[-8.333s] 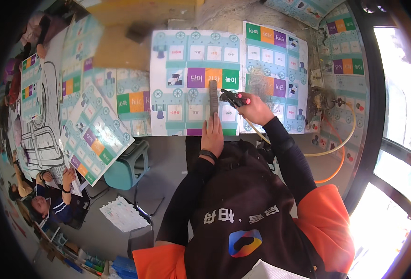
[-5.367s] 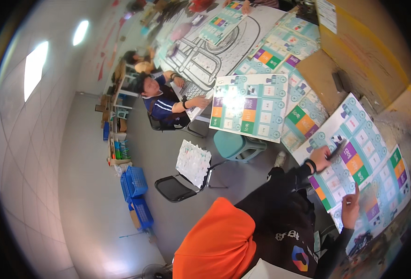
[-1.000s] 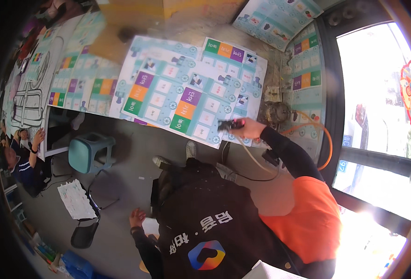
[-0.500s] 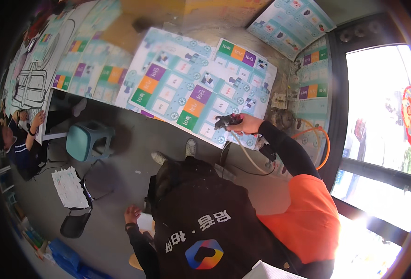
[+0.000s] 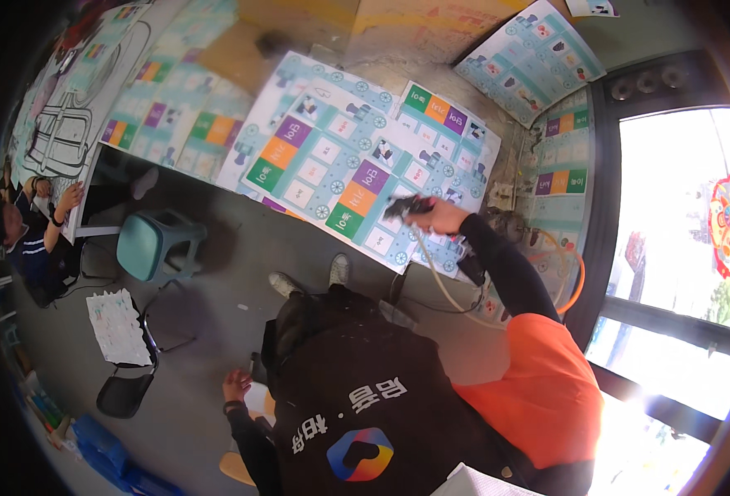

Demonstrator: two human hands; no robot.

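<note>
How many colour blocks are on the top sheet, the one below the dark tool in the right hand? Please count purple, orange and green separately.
Purple blocks: 2
Orange blocks: 2
Green blocks: 2
Total on the top sheet: 6

- Smooth printed paper or thin board, faintly glossy, for the large chart [image 5: 340, 165].
- Smooth plastic with low sheen for the teal stool [image 5: 146, 246], left of and below the chart.
- Thin, ragged-edged paper for the white pile [image 5: 119, 326], farther to the chart's lower left.
- Matt brown cardboard with shinier tape for the box [image 5: 410, 33], above the chart.
- Matt dark cloth, softly creased, for the apron [image 5: 357, 351], below the chart.
- Smooth pale plastic or rubber for the hose [image 5: 436, 277], near the chart's lower right corner.
- Too blurred for a finish: the black tool [image 5: 406, 208], over that corner.
</note>
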